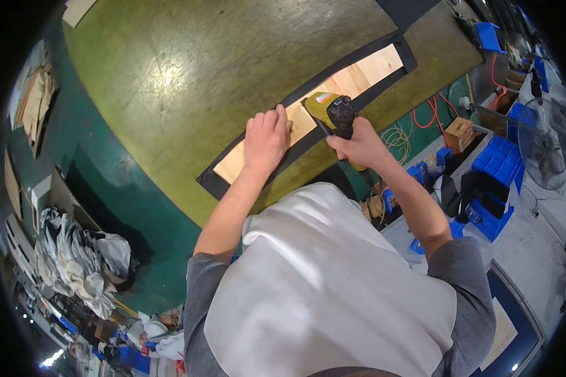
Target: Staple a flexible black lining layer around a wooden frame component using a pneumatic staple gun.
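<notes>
A long pale wooden board (374, 68) lies slantwise on a strip of black fabric (215, 183), which shows around its edges. My left hand (267, 139) presses on the board, left of its middle. Its fingers are bent together over the far edge, gripping the fabric there. In my right hand (362, 146) is a yellow and black staple gun (327, 112), its handle wrapped by my fingers. The gun's nose is down at the board, just right of my left hand. Whether its tip touches the fabric cannot be made out.
A worn yellow-green table (170, 75) bears the board. On the right are blue bins (498, 158), a small wooden box (459, 134), red hose (435, 113) and a fan (544, 144). Crumpled pale cloth (75, 257) is heaped on the left of the green floor (107, 176).
</notes>
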